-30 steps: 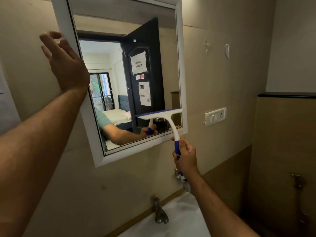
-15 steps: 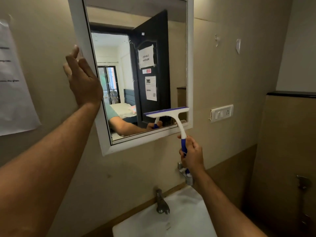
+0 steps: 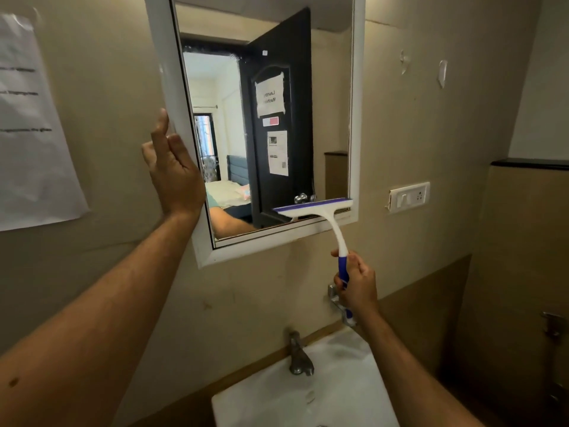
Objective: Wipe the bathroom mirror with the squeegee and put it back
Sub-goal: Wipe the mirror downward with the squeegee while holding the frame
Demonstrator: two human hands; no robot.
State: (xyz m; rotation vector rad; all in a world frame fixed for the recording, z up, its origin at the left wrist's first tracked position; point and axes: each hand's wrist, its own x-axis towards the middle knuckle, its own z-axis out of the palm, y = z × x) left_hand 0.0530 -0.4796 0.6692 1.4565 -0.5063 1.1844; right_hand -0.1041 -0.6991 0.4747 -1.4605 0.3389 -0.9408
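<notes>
The right hand (image 3: pixel 357 283) gripped the squeegee (image 3: pixel 326 217), its blade at the mirror (image 3: pixel 277 124)'s bottom right corner, while the open left hand (image 3: pixel 174 177) pressed the left frame edge.

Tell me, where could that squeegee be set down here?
The white basin right of the tap looks bare. The dark ledge at far right also shows nothing on it. The wall is crowded: mirror, paper, switch plate.
</notes>
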